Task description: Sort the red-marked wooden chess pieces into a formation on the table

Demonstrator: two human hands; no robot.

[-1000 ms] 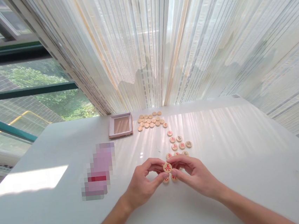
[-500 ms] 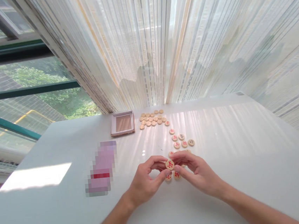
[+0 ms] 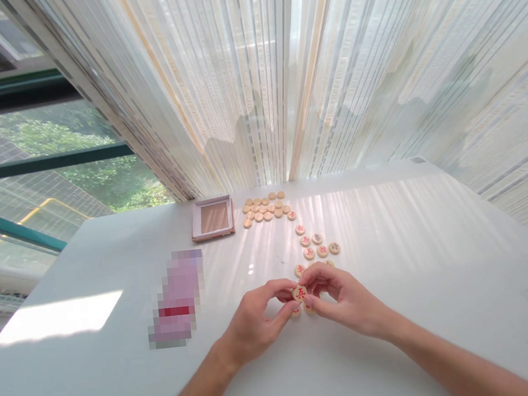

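Both my hands pinch one round wooden chess piece [image 3: 299,293] with a red character, held just above the white table [image 3: 391,260]. My left hand [image 3: 257,323] grips its left edge with thumb and forefinger; my right hand [image 3: 343,299] grips its right edge the same way. Two more red-marked pieces [image 3: 298,311] lie on the table right under my fingers. Several face-up pieces [image 3: 316,246] lie in a loose group just beyond my hands.
A cluster of several plain-faced pieces [image 3: 266,209] lies at the table's far side beside a shallow square box [image 3: 212,218]. A blurred pink object [image 3: 178,298] lies to the left of my hands. Striped curtains hang behind the table; a window is at the left.
My hands have kept hold of the piece, turning it slightly and lowering it a little toward the table. The view has shifted slightly.
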